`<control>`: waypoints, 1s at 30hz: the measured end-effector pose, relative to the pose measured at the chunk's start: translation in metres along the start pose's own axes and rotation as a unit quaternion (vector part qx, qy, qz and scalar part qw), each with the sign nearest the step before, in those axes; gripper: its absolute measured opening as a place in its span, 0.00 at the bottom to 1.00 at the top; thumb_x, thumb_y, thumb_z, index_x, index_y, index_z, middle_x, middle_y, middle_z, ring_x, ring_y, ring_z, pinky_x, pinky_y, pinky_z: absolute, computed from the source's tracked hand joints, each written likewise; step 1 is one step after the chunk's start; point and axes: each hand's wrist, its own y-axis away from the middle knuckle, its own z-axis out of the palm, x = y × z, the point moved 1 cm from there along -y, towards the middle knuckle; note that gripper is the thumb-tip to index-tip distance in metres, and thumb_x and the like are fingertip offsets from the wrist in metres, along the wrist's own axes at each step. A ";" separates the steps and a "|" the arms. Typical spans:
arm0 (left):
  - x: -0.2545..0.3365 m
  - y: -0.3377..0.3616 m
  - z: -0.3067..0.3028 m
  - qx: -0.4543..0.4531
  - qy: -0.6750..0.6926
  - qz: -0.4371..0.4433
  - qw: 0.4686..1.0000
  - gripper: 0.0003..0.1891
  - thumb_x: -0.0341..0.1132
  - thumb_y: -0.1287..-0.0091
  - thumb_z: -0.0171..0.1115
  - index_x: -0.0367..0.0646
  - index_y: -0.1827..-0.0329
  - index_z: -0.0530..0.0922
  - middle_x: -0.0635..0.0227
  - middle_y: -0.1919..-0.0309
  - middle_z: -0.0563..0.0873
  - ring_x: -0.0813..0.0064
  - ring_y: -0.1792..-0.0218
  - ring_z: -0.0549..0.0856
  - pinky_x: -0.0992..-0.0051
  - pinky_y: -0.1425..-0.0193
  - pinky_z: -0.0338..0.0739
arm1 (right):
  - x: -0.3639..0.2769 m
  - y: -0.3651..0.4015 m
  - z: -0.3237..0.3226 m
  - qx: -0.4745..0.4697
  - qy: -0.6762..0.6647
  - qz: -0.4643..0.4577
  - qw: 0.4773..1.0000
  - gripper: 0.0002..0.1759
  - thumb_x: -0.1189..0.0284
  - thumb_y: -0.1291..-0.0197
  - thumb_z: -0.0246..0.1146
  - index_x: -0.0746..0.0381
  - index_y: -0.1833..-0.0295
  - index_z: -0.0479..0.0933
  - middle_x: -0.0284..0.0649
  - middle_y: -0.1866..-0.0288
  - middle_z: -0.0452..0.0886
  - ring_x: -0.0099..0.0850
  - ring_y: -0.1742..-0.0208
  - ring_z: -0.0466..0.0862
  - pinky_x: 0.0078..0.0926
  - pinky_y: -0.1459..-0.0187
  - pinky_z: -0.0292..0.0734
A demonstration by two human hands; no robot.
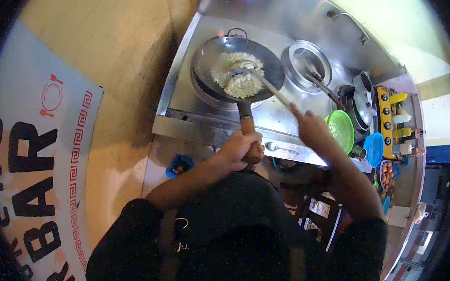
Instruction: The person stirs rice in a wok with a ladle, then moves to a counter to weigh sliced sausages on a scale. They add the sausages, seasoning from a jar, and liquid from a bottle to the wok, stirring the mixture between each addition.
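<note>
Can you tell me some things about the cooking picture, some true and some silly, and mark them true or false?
1. The left hand grips the round black wok's brown wooden handle. True.
2. The right hand holds a red spoon. False: it holds a long-handled ladle.
3. White, rice-like grains are in the wok. True.
4. The wok is upside down. False: its open side faces up.

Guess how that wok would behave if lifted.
The wok looks metal and stiff, so probably won't flex. Holding grainy food, it may feel front-heavy, since its bowl sits beyond the handle in the left hand. Its rounded sides suggest it could rock.
</note>
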 end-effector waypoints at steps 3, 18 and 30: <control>0.005 -0.017 -0.014 0.003 -0.058 0.010 0.998 0.06 0.32 0.41 0.60 0.38 0.70 0.74 0.68 0.80 0.76 0.74 0.81 0.77 0.72 0.75 0.75 | 0.020 0.022 -0.052 0.010 0.035 -0.010 0.999 0.35 0.79 0.45 0.51 0.46 0.30 0.59 0.50 0.61 0.77 0.44 0.69 0.81 0.37 0.69 0.78; 0.005 -0.066 -0.097 -0.013 0.012 0.011 1.000 0.11 0.26 0.41 0.61 0.44 0.60 0.68 0.68 0.75 0.74 0.73 0.76 0.77 0.71 0.73 0.78 | -0.041 -0.123 0.070 0.106 -0.297 0.096 0.944 0.35 0.78 0.48 0.49 0.60 0.30 0.57 0.63 0.66 0.78 0.57 0.62 0.80 0.49 0.57 0.75; 0.002 -0.037 -0.047 -0.010 0.049 -0.015 0.999 0.06 0.28 0.42 0.60 0.41 0.69 0.70 0.69 0.80 0.74 0.76 0.80 0.76 0.74 0.77 0.74 | -0.010 -0.016 0.026 0.005 -0.198 0.031 0.980 0.34 0.74 0.45 0.55 0.53 0.30 0.59 0.60 0.67 0.78 0.54 0.63 0.80 0.49 0.58 0.74</control>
